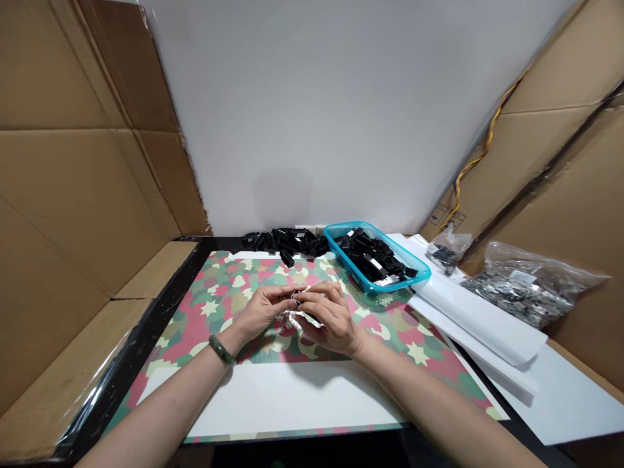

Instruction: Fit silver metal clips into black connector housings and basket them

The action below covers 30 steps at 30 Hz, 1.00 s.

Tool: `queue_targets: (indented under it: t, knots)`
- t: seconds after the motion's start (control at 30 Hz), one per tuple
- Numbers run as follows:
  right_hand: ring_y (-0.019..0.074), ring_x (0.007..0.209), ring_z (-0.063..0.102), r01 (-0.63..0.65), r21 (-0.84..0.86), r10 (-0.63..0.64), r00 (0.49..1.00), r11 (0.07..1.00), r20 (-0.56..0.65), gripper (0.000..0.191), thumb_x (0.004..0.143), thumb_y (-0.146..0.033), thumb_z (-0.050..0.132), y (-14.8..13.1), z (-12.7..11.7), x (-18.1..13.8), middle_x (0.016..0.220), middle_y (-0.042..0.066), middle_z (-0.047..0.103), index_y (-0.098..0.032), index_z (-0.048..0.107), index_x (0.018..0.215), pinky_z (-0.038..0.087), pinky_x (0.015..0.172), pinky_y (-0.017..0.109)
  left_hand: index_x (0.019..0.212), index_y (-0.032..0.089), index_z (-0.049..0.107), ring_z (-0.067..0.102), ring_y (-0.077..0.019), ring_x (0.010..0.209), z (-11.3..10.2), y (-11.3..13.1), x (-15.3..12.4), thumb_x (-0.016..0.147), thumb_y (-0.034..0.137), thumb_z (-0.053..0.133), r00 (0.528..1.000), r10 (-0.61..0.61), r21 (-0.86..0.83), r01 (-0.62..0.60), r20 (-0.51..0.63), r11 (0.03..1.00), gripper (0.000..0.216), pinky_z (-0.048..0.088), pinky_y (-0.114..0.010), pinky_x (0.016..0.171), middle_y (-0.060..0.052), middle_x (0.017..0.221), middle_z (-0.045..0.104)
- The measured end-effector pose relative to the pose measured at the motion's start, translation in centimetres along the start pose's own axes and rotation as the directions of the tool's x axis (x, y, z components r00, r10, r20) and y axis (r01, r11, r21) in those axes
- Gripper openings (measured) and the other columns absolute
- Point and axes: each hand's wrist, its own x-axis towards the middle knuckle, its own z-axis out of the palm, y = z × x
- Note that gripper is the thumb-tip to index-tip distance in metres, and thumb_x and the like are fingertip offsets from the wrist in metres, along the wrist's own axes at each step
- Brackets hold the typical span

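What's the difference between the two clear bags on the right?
The larger clear bag is much bigger than the smaller clear bag. The larger clear bag holds mostly silvery-grey parts; the smaller clear bag's look darker. The larger clear bag lies nearer the person, the smaller clear bag further back. Both hold small loose parts and lie right of the blue basket.

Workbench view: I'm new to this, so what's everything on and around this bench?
black plastic parts: many, black, heaped beyond the mat and filling the basket
mesh basket: one, bright blue, far right of mat
plastic bags: two, clear, on the right, holding dark and silvery parts
patterned mat: one, green, pink and cream, centre
wires: one bundle, yellow, red and dark, upper right
cardboard panels: several, brown, both sides
crumpled item: one, silvery, between the hands
bangle: one, green, left wrist
left hand: one, around the crumpled item
right hand: one, around the crumpled item
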Motion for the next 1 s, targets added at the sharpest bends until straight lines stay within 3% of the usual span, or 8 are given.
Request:
queue_targets:
  t: [0.17,0.4,0.67,0.9,1.0]
  knots:
    - [0.0231,0.093,0.064,0.034,-0.017,-0.035,0.999,0.999,-0.039,0.022,0.086,-0.015,0.060,0.0,0.0,0.3,0.097,0.005,0.075,-0.023,0.063,0.106,0.046,0.079,0.038,0.104,0.020,0.078,0.070,-0.0242,0.089,0.0,0.0,-0.1,0.070,0.041,0.082,1.000,0.007,0.017,-0.008,0.019,1.000,0.040,0.054,-0.031,0.074,-0.012,0.107,0.076]
    - [0.0233,0.095,0.063,0.071,-0.054,-0.072,0.997,0.996,-0.014,0.033,0.087,-0.011,0.058,0.2,-0.1,0.2,0.100,0.005,0.076,-0.022,0.061,0.118,0.045,0.080,0.037,0.103,0.021,0.078,0.069,-0.0268,0.103,-0.2,0.0,0.0,0.072,0.042,0.080,0.999,0.032,0.036,-0.032,0.004,0.999,0.037,0.054,-0.036,0.089,-0.011,0.113,0.074]
    - [0.0230,0.096,0.064,0.039,-0.040,-0.038,0.999,0.998,0.007,0.040,0.088,-0.011,0.057,0.1,0.0,-0.1,0.098,0.003,0.076,-0.025,0.056,0.125,0.042,0.086,0.038,0.097,0.021,0.080,0.071,-0.0269,0.093,0.0,0.5,-0.3,0.069,0.041,0.082,0.999,0.036,0.033,-0.035,-0.024,0.999,0.034,0.057,-0.038,0.083,-0.012,0.103,0.077]
    - [0.0222,0.091,0.064,-0.086,0.062,0.085,0.996,0.994,0.023,0.026,0.090,-0.019,0.058,0.5,0.8,-0.4,0.093,0.004,0.074,-0.026,0.061,0.116,0.046,0.085,0.039,0.101,0.020,0.079,0.072,-0.0256,0.090,-0.1,0.1,-0.1,0.071,0.041,0.081,0.999,-0.002,0.004,0.003,-0.052,1.000,0.037,0.057,-0.036,0.078,-0.012,0.102,0.077]
    - [0.0216,0.094,0.065,-0.287,0.279,0.307,0.951,0.916,-0.028,0.029,0.089,-0.022,0.061,0.6,1.4,-0.4,0.103,0.007,0.071,-0.025,0.060,0.118,0.051,0.082,0.037,0.111,0.020,0.075,0.072,-0.0227,0.083,-0.1,0.0,0.1,0.071,0.043,0.080,0.995,0.001,-0.026,-0.004,-0.100,1.000,0.047,0.058,-0.034,0.073,-0.012,0.104,0.077]
